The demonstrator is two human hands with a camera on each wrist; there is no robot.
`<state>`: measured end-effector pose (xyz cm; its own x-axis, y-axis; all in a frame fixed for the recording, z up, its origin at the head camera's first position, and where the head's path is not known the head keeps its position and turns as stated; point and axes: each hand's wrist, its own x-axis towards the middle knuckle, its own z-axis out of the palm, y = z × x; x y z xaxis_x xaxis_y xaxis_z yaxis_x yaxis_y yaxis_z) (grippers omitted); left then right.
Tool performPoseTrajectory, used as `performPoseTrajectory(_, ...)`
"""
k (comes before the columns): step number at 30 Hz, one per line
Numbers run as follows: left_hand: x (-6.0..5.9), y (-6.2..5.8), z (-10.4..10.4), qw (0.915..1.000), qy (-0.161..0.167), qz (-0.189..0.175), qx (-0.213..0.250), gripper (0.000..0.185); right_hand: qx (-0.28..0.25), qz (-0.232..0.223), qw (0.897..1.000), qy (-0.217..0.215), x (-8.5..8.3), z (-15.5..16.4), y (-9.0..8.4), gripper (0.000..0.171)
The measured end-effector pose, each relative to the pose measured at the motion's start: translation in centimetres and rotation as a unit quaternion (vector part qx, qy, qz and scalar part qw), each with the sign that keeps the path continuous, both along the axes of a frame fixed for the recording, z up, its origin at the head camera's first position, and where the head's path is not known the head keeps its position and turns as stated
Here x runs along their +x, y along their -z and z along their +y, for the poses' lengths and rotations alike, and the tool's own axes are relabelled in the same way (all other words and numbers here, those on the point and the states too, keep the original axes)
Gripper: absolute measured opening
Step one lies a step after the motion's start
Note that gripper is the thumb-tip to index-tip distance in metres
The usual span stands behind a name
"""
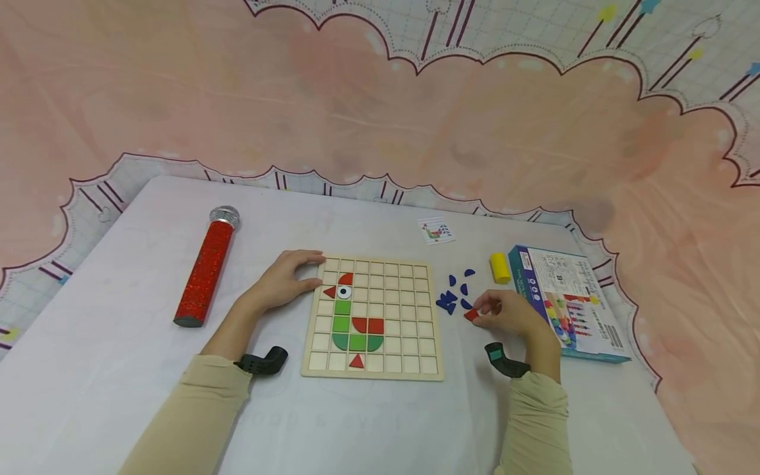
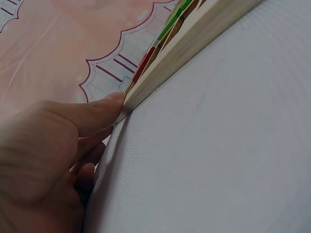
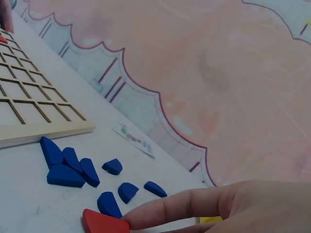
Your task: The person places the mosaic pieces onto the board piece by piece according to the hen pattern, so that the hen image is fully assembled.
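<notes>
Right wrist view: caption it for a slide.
Right hand pinches a red piece beside scattered blue pieces, near the wooden grid board.

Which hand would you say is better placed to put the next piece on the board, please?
Probably the right hand: its fingertips already touch the red piece, while the left hand steadies the board.

It looks like a child's play corner at home or in a playroom: a low white table stands against a soft pink backdrop with scalloped edges and a grid-and-balloon pattern. On the table are toys, a wooden grid puzzle board with coloured shapes, loose blue pieces, a bright puzzle box, a small pattern card and a glittery red toy microphone.
</notes>
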<state>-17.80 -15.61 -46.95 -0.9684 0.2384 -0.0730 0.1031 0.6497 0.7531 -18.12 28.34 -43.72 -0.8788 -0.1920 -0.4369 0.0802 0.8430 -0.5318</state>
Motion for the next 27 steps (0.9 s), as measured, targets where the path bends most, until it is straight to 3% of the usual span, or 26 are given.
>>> performPoseTrajectory(15, -0.04, 0.08, -0.05, 1.0, -0.006, -0.002, -0.006, 0.049, -0.057, -0.003, 0.998, -0.024, 0.02, -0.05, -0.53, 0.022)
performPoseTrajectory(27, -0.02, 0.05, 0.06, 1.0, -0.001, -0.001, -0.005, 0.048, -0.071, 0.027, 0.995, -0.066, 0.06, -0.58, -0.74, 0.016)
